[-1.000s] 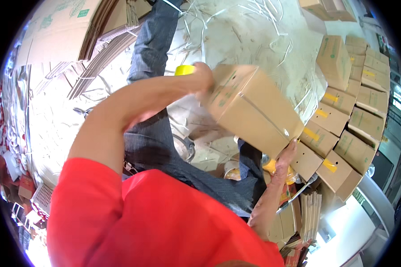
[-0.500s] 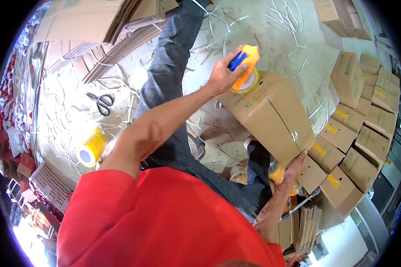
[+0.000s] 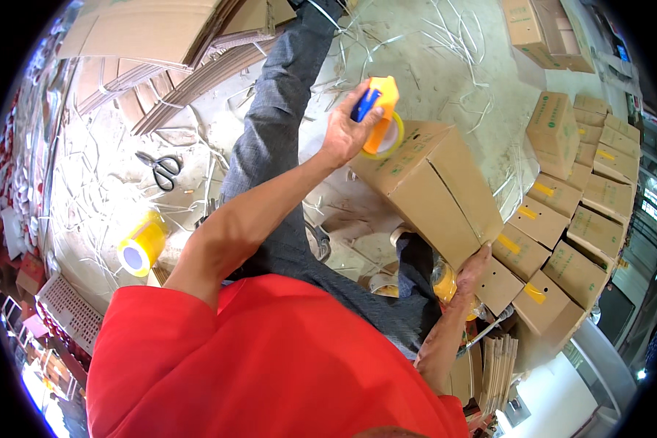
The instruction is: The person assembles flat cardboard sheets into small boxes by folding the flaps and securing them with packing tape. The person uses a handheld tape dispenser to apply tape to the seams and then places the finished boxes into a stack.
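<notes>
Gripped in my left hand is an orange and blue tape dispenser carrying a roll of yellow tape. The dispenser is beside the far left end of a brown cardboard box; I cannot tell whether it touches. This box is tilted between my legs, with a dark narrow seam running along its upper face. At the box's near right corner, my right hand grips the edge, its fingers partly hidden by the cardboard.
Stacked, taped cartons stand to the right. Flat cardboard bundles lie at the upper left. Black scissors, a big yellow tape roll and loose white straps are on the floor. An open box stands far right.
The whole view has shifted slightly. My left hand has moved a little to the left with the tape dispenser. My right hand keeps its grip on the box corner.
</notes>
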Demonstrator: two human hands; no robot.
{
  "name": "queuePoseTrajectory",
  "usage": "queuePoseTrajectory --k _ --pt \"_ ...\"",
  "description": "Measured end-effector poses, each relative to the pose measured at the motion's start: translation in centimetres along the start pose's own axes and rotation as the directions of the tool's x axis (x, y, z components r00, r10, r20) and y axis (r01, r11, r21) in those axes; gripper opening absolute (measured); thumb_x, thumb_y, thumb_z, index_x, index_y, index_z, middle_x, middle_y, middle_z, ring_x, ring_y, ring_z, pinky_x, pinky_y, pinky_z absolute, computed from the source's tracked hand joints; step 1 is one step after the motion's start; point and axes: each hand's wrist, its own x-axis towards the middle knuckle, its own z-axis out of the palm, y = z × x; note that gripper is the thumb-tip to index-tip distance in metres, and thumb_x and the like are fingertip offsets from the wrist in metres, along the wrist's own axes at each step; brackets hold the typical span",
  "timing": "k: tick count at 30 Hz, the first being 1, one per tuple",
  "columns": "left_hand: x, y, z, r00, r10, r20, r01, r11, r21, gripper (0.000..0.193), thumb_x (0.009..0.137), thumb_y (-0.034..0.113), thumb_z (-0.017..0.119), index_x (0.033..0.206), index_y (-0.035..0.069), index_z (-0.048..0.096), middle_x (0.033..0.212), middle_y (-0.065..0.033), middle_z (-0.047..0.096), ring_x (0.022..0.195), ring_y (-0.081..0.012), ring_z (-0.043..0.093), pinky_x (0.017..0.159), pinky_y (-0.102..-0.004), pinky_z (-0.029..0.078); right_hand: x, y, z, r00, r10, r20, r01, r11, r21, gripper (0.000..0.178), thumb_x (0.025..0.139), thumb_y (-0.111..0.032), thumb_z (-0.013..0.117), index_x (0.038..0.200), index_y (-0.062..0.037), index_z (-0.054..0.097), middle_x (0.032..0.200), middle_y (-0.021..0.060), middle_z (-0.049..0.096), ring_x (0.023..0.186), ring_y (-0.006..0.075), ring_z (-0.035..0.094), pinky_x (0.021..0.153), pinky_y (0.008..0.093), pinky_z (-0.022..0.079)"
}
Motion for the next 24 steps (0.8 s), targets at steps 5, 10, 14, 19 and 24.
queuePoseTrajectory --k 5,10,14,19,24 --pt "-1.2 -3.0 0.2 1.0 -0.018 -0.006 0.018 0.997 0.07 0.066 0.095 0.025 0.079 0.154 0.011 0.053 0.126 -0.0174 0.074 0.108 -0.024 0.072 0.099 -0.0367 0.055 0.3 0.6 -0.6 1.0 0.004 0.016 -0.003 1.0 -0.029 0.053 0.114 -0.039 0.043 0.133 0.0078 0.059 0.123 0.015 0.066 0.109 0.0234 0.061 0.098 0.0365 0.05" --pt "0.2 -5.8 -0.3 1.0 0.009 0.006 -0.011 0.923 0.384 0.07 0.091 0.03 0.079 0.154 0.015 0.054 0.126 -0.0225 0.073 0.112 -0.0355 0.074 0.097 -0.0435 0.056 1.4 1.8 -1.7 1.0 -0.023 0.02 0.024 1.0 -0.02 0.054 0.113 -0.039 0.044 0.135 0.009 0.059 0.126 0.0154 0.066 0.112 0.0241 0.06 0.1 0.0361 0.049" --pt "-0.6 -5.5 -1.2 0.997 0.074 -0.036 -0.057 0.932 0.357 0.072 0.091 0.035 0.077 0.154 0.011 0.053 0.124 -0.0217 0.074 0.113 -0.0365 0.073 0.099 -0.0432 0.056 2.5 1.8 -2.3 0.997 -0.068 0.024 0.069 0.995 -0.066 0.056 0.113 -0.04 0.043 0.137 0.0093 0.058 0.128 0.0162 0.066 0.115 0.0252 0.06 0.102 0.0368 0.048" --pt "-2.2 4.8 -5.6 0.947 0.243 0.21 -0.288 0.932 0.222 0.07 0.103 0.027 0.057 0.165 0.01 0.03 0.156 -0.0297 0.046 0.143 -0.0445 0.048 0.12 -0.0458 0.038 2.3 2.5 -2.8 0.998 -0.055 -0.028 0.05 0.988 -0.146 0.06 0.113 -0.043 0.042 0.138 0.0094 0.058 0.131 0.0181 0.065 0.117 0.0282 0.06 0.105 0.0386 0.048" --pt "-6.2 12.8 -13.5 0.926 0.366 0.087 -0.359 0.789 0.498 0.081 0.095 0.013 0.073 0.162 0.003 0.03 0.145 -0.0304 0.052 0.135 -0.0448 0.053 0.114 -0.0502 0.042 1.3 1.7 -2.7 1.0 -0.012 -0.027 0.009 0.996 -0.088 0.061 0.112 -0.044 0.042 0.14 0.0094 0.056 0.133 0.019 0.064 0.119 0.0303 0.061 0.105 0.0395 0.048"
